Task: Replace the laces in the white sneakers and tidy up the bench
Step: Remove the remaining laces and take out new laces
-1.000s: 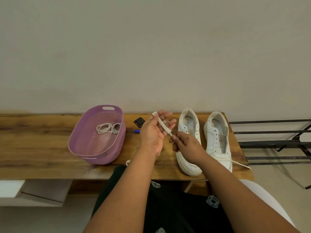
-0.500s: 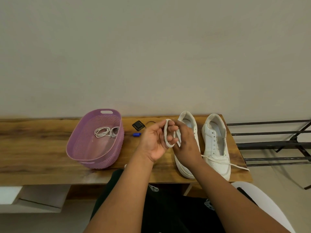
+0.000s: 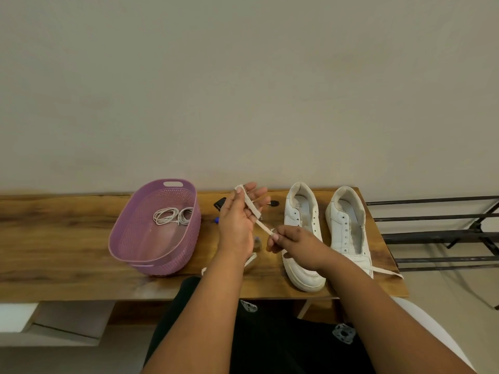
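Both hands' grip on lace (image 3: 253, 211): left hand (image 3: 237, 225) looped, right hand (image 3: 291, 241) pinching.

Soft, even indoor light, a little dim and warm, falls on the wall (image 3: 243, 76) with no glare. Only faint shadows lie under the basket (image 3: 140, 261) and the shoes (image 3: 305, 282) on the bench (image 3: 54, 238). The wide lens bows the bench edge near the frame sides, and the picture is slightly soft throughout.
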